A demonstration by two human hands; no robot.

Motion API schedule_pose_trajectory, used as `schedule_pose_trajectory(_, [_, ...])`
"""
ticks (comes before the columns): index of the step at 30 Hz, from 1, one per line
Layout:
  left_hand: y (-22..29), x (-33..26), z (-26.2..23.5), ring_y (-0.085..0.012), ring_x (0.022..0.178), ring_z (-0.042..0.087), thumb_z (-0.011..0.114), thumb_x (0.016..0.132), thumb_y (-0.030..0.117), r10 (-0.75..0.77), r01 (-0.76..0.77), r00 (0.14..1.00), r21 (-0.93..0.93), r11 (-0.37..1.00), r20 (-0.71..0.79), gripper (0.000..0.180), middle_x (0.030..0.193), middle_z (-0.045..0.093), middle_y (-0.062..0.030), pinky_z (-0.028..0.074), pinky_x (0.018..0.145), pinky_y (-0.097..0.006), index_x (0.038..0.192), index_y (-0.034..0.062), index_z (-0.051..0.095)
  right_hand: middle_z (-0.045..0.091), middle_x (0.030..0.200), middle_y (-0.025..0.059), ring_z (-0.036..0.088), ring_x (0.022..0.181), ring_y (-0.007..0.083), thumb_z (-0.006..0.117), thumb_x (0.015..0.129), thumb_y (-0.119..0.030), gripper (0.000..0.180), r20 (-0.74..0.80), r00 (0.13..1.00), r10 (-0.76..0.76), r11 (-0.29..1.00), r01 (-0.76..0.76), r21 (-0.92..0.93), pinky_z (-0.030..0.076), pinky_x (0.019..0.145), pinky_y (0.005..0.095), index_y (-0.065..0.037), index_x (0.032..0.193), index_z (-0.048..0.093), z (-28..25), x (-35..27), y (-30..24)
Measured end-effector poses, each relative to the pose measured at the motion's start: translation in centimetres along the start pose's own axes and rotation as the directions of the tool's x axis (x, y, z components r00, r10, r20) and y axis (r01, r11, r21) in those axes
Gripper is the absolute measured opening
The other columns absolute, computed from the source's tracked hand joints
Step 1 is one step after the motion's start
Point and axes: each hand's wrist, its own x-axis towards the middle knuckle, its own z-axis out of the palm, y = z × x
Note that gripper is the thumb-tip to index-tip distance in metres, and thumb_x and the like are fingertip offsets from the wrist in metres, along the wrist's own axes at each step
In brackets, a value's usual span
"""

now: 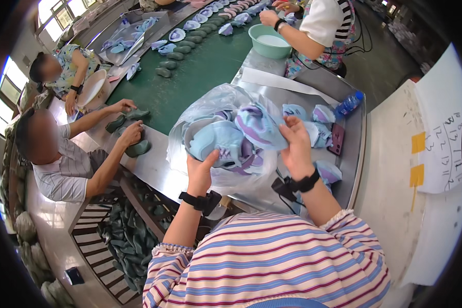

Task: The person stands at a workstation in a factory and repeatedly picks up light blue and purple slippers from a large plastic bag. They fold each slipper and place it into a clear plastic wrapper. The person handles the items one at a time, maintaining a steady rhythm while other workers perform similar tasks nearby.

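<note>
My left hand (199,174) grips a light-blue shoe upper (215,138) with its thumb on the near side; the fingers beneath are partly hidden. A second upper, pale blue with purple panels (257,124), is held along its edge by my right hand (296,146), fingers closed on it. Both are over an open clear plastic bag (182,120), where more blue and purple uppers lie partly covered. To the right of my right hand, several loose uppers (323,114) rest on the metal tabletop (277,92).
A blue bottle (349,102) and a dark red phone (336,138) lie at the table's right side. Beyond runs a green belt (205,66) with rows of shoe lasts (182,50) and uppers. Two people sit left, one handling dark lasts; another works beside a green basin (269,43).
</note>
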Motion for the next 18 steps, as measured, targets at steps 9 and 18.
schedule_pose_trajectory(9, [3.4,2.0,-0.8,-0.0185,0.092,0.055,0.074,0.069,0.024,0.033,-0.048,0.999,0.427,0.903,0.043,0.057,0.102,0.058,-0.0119,0.043,0.081,-0.029,0.111,-0.0039,0.048,0.061,0.096,0.0096,0.058,0.087,0.0156,0.066,0.071,0.004,0.055,0.33,0.929,0.166,0.97,-0.094,-0.222,0.047,0.078,0.0271,-0.002,0.12,0.042,0.2,1.0,-5.3])
schedule_pose_trajectory(18, [2.1,2.4,-2.5,-0.0217,0.098,0.057,0.069,0.074,0.027,-0.209,0.228,0.944,-0.046,0.973,0.256,0.066,0.114,0.053,-0.012,0.048,0.08,-0.033,0.122,-0.0045,0.039,0.062,0.094,0.0071,0.058,0.083,0.0113,0.065,0.077,-0.005,0.036,0.271,0.957,0.107,0.947,-0.015,-0.321,0.045,0.074,0.0222,0.0,0.11,0.049,-0.1,0.7,-2.6])
